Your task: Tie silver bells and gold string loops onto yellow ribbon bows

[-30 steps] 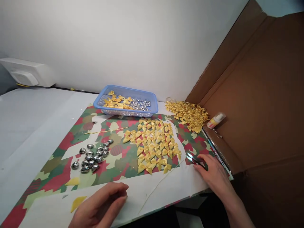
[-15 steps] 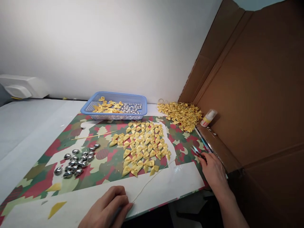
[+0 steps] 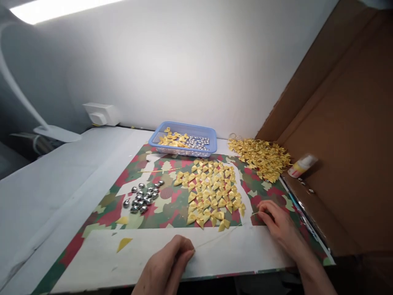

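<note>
A thin pale cord [image 3: 218, 237] runs slackly between my two hands over the front of the mat. My left hand [image 3: 168, 262] pinches one end near the table's front edge. On the right, my right hand [image 3: 280, 226] has thumb and forefinger closed on the other end. Just beyond the cord, yellow ribbon bows [image 3: 210, 192] lie in close rows. Left of them sits a loose group of shiny silver beads [image 3: 141, 198]. The snips seen earlier by my right hand cannot be made out now.
A blue basket [image 3: 182, 150] with bows and small silver pieces stands at the back. Behind right is a heap of gold bows [image 3: 260, 157], beside a small bottle [image 3: 302, 166] against a cardboard wall [image 3: 340, 135]. A gold strand [image 3: 159, 170] and yellow scraps [image 3: 124, 244] lie on the camouflage mat.
My right hand has left the snips, moved in from the mat's right edge and taken the cord's far end. My left hand still holds its end. The view has swung left.
</note>
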A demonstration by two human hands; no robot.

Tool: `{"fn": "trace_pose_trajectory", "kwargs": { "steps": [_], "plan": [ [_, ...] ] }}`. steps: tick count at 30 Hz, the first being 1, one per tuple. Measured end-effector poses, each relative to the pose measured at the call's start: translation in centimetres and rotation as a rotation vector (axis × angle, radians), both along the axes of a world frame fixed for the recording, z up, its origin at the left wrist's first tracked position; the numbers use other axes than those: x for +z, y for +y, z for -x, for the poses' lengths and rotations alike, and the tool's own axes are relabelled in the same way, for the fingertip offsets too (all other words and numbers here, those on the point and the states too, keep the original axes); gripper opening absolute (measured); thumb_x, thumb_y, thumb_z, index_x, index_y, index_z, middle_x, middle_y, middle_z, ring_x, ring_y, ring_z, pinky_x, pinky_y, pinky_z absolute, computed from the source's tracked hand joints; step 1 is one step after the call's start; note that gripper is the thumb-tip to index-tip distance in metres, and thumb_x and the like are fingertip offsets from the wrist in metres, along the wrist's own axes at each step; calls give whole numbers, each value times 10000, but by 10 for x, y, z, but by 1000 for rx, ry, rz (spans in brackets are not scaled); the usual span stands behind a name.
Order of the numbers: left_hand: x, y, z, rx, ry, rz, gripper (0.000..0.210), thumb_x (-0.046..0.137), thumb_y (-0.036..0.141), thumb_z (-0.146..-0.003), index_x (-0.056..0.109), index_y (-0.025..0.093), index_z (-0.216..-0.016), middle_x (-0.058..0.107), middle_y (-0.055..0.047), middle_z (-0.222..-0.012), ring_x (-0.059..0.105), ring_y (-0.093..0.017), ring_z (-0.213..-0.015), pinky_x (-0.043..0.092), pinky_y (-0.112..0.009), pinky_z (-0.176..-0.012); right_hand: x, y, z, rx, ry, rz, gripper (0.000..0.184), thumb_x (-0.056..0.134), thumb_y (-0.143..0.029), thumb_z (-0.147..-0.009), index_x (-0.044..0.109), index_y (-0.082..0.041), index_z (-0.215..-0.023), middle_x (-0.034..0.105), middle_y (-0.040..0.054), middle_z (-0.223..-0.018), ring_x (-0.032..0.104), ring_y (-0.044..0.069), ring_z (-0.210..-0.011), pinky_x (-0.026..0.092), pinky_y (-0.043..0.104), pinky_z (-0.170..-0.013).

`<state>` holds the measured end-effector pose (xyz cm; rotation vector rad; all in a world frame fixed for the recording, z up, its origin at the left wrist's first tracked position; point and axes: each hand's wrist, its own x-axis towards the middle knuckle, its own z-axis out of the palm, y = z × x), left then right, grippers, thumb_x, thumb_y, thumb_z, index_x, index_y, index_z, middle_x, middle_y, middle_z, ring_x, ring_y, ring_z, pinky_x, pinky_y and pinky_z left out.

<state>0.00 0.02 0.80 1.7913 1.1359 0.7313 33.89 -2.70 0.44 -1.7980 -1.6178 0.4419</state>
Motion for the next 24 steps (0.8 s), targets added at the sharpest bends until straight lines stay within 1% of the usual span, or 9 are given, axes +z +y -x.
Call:
{"fn": "trace_pose_trajectory", "kwargs": {
  "steps": [3, 6, 8, 11, 13, 15, 18, 21, 24],
  "plan": [
    [11, 1, -2, 19, -60, 215, 362, 401, 488, -1050, 487, 229, -811, 508, 44, -653, 392, -141, -548, 315, -279, -550, 9, -9, 14, -8, 56, -35, 269, 468, -402, -1049, 554, -220, -871, 533, -2, -743, 526, 158, -660, 409, 264, -602],
    [20, 9, -2, 52, -57, 217, 330, 495, 505, -1015, 556, 218, -864, 444, 53, -658, 388, -143, -584, 304, -277, -571, 32, -13, 44, 21, 114, -98, 279, 480, -396, -1066, 551, -226, -857, 515, 4, -795, 510, 148, -714, 410, 243, -624],
    [27, 15, -3, 61, -76, 197, 305, 558, 503, -992, 623, 216, -1071, 473, 43, -704, 420, -150, -625, 323, -275, -596, 52, -11, 68, 87, 202, -178, 253, 529, -362, -1056, 573, -228, -846, 526, 15, -864, 521, 143, -794, 422, 226, -664],
    [43, 18, -8, -45, -200, 309, 616, 653, 514, -944, 482, 247, -1472, 527, 40, -746, 416, -147, -624, 345, -263, -596, 77, -4, 103, 249, 415, -260, 240, 589, -355, -1035, 617, -234, -830, 557, 25, -956, 573, 135, -913, 489, 202, -782],
    [54, 18, -14, -171, -332, 438, 747, 722, 511, -904, 417, 283, -1546, 536, 51, -727, 426, -136, -622, 366, -244, -606, 86, 1, 119, 299, 643, -232, 293, 649, -403, -1003, 638, -217, -778, 615, 52, -1148, 609, 164, -1111, 518, 247, -943],
    [63, 17, -18, -314, -460, 570, 552, 747, 531, -891, 618, 249, -1348, 570, 34, -704, 462, -116, -594, 376, -221, -584, 90, 6, 128, 288, 921, -161, 314, 707, -407, -969, 635, -198, -745, 655, 58, -1185, 681, 156, -1042, 555, 256, -916],
    [70, 17, -17, -319, -696, 819, 414, 773, 538, -884, 674, 147, -793, 506, 37, -568, 342, -45, -471, 256, -157, -462, 90, 12, 128, 283, 1303, -15, 249, 722, -353, -964, 648, -192, -788, 688, 14, -940, 540, 0, -475, 433, 119, -466],
    [68, 17, -3, -143, -940, 1013, 386, 865, 408, -841, 653, 126, -685, 459, 61, -556, 297, -18, -468, 258, -118, -453, 88, 16, 124, 189, 1415, -32, 244, 764, -340, -927, 676, -175, -770, 644, -6, -826, 374, -40, -397, 300, 82, -383],
    [62, 14, 12, -17, -1132, 1130, 235, 925, 240, -779, 725, 138, -709, 662, 2, -761, 592, -54, -638, 492, -163, -608, 81, 18, 124, 65, 1346, -62, 355, 848, -393, -841, 643, -136, -705, 593, -10, -723, 374, -25, -419, 344, 99, -412]
  ]
}}
